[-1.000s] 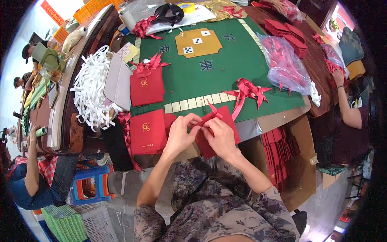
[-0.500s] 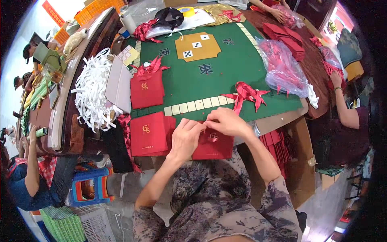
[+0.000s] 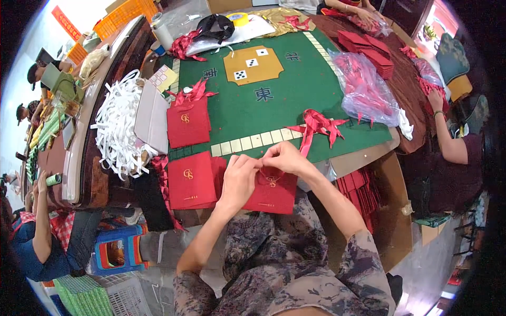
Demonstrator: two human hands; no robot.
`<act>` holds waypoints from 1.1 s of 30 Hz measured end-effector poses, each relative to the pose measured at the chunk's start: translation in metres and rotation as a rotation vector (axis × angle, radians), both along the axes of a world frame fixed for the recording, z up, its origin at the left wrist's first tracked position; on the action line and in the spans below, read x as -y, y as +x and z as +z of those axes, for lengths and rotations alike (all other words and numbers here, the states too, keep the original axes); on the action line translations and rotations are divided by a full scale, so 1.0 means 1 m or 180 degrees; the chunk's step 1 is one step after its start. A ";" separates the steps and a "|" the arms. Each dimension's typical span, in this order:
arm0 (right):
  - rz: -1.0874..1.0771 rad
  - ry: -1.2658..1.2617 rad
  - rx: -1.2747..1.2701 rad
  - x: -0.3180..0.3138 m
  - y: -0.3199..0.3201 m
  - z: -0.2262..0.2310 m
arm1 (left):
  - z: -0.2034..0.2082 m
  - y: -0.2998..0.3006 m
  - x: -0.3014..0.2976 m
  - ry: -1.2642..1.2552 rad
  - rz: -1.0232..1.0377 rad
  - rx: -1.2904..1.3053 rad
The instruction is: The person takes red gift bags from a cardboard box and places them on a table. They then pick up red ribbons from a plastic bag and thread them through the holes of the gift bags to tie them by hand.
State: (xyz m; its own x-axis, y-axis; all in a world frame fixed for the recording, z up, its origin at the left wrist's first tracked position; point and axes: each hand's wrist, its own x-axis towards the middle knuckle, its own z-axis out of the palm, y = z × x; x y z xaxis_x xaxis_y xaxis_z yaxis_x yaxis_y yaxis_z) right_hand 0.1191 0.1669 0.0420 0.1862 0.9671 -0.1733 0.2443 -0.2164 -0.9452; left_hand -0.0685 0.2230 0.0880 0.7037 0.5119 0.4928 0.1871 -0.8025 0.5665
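In front of me, at the table's near edge, lies a flat red paper bag (image 3: 270,199) with a gold emblem. My left hand (image 3: 240,180) and my right hand (image 3: 287,159) meet at its top edge, fingertips pinched together. A thin red ribbon seems to run between them and hang over the bag; the fingers mostly hide it. To the left lies a stack of matching red bags (image 3: 191,180), with another stack (image 3: 188,126) behind it carrying loose red ribbons (image 3: 194,94). Beyond my right hand, a bunch of red ribbons (image 3: 318,124) rests on the green mat (image 3: 242,118).
White straps (image 3: 118,126) spill from a box (image 3: 153,113) at left. At right are a plastic bag of red ribbons (image 3: 366,89), a red stack (image 3: 369,52) and a cardboard box (image 3: 387,200) below the table. Co-workers' hands (image 3: 436,100) work at the right and far edges.
My hands stay pinched together at the bag's top, the right one raised slightly. The ribbon hanging over the bag has shifted. The whole view has moved a little.
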 end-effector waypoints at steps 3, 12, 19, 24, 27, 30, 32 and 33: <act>-0.0500 0.0013 0.0115 -0.008 0.008 0.009 | -0.001 -0.004 -0.003 -0.0199 0.0064 -0.0188; -0.1138 -0.0055 0.1981 -0.004 0.035 0.011 | -0.027 0.001 -0.010 -0.0510 0.0321 -0.0458; -0.0827 0.0043 0.2214 -0.006 0.031 0.005 | -0.030 0.031 -0.021 -0.0358 0.0810 -0.0976; -0.0874 0.0518 0.2105 -0.003 0.029 -0.010 | -0.040 0.048 -0.021 -0.0524 0.0601 -0.1113; -0.0937 0.0683 0.1576 -0.001 0.026 -0.004 | -0.049 0.049 -0.023 -0.0643 0.0626 -0.1170; -0.0837 0.0689 0.0924 0.005 0.028 -0.006 | -0.050 0.052 -0.023 -0.0782 0.0585 -0.1069; -0.0900 0.0740 0.0395 0.008 0.027 -0.015 | -0.049 0.056 -0.021 -0.1024 0.0619 -0.0909; -0.0944 0.0787 -0.0140 0.009 0.028 -0.018 | -0.048 0.057 -0.019 -0.1272 0.0665 -0.0750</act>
State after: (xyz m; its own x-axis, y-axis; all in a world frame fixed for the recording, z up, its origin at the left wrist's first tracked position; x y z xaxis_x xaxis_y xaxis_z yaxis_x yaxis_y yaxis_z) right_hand 0.1471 0.1577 0.0236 0.4617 0.8859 0.0442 0.1635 -0.0360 -0.9859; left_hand -0.0115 0.2422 0.0398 0.6346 0.7696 0.0698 0.4802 -0.4635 0.7446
